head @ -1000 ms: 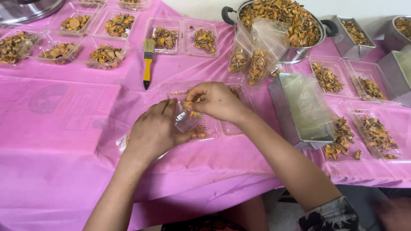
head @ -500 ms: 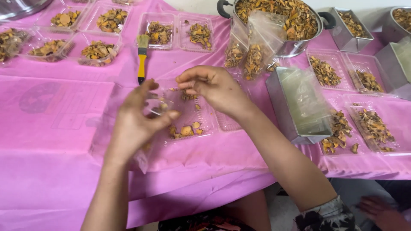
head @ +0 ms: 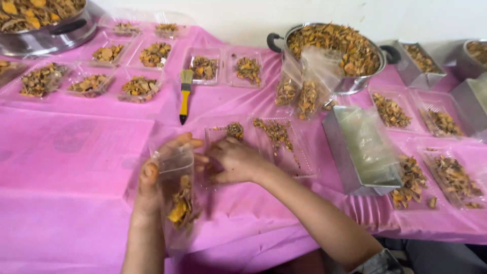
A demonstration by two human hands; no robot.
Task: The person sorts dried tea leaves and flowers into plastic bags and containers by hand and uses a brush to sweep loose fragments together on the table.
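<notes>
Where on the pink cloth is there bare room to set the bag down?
Bare cloth lies left of the left hand and its clear bag, below the filled trays. Crowded: around the paintbrush, the pot and the metal tin.

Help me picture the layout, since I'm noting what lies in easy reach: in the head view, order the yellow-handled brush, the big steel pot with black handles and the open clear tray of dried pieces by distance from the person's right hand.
From the right hand:
1. Open clear tray, right beside the hand, touching its fingers.
2. Yellow-handled brush, up and to the left on the pink cloth.
3. Big steel pot, far back right, against the wall.
</notes>
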